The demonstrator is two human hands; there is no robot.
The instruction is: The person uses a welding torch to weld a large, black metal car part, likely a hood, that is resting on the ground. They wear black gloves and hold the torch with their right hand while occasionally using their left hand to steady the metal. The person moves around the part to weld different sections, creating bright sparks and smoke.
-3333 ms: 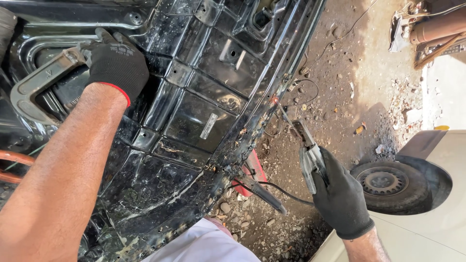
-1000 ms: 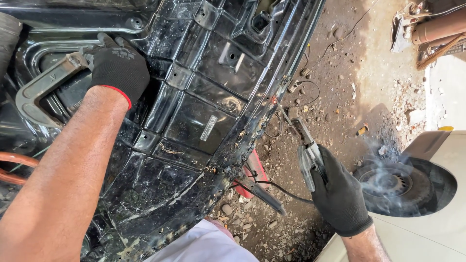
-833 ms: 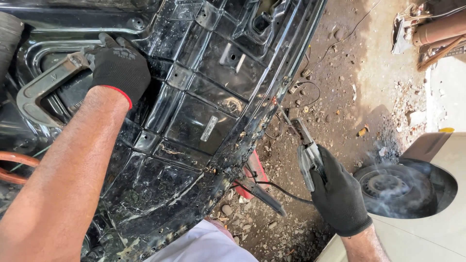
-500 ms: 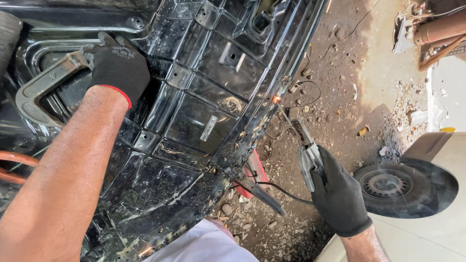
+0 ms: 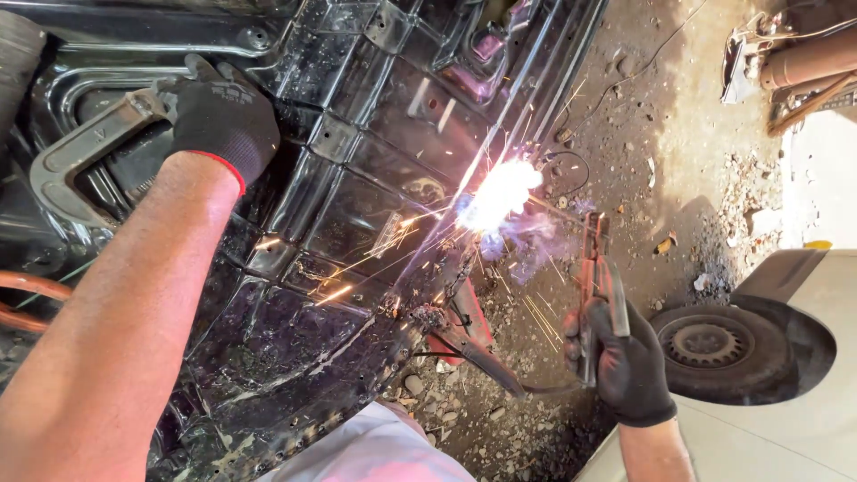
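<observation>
**A:** What does the head view show on the left side?

**B:** The left hand point(image 5: 221, 120), in a black glove with a red cuff, lies on the black metal panel point(image 5: 357, 205), a ribbed, glossy sheet of pressed steel that fills the upper left of the picture. Its fingers are curled around the top of a grey C-clamp point(image 5: 85, 161), pressed together on the clamp's frame. The bare forearm runs down to the lower left corner.

**A:** And the right side?

**B:** The right hand point(image 5: 629, 361), also in a black glove, is closed tight around the handle of a welding electrode holder point(image 5: 596, 286). The holder points up toward the panel's right edge, where a bright white arc point(image 5: 500, 192) burns (sparks fly out from it across the panel and the ground, with a little bluish smoke beside it). The arc sits on the edge of the panel, between the two hands and well apart from the clamp.

**A:** What lies around them?

**B:** Below the arc a dark cable point(image 5: 486, 357) runs over the dirt ground point(image 5: 678, 152) to the holder. A car wheel point(image 5: 714, 344) lies just right of the right hand. An orange hose point(image 5: 27, 299) shows at the left edge.
</observation>
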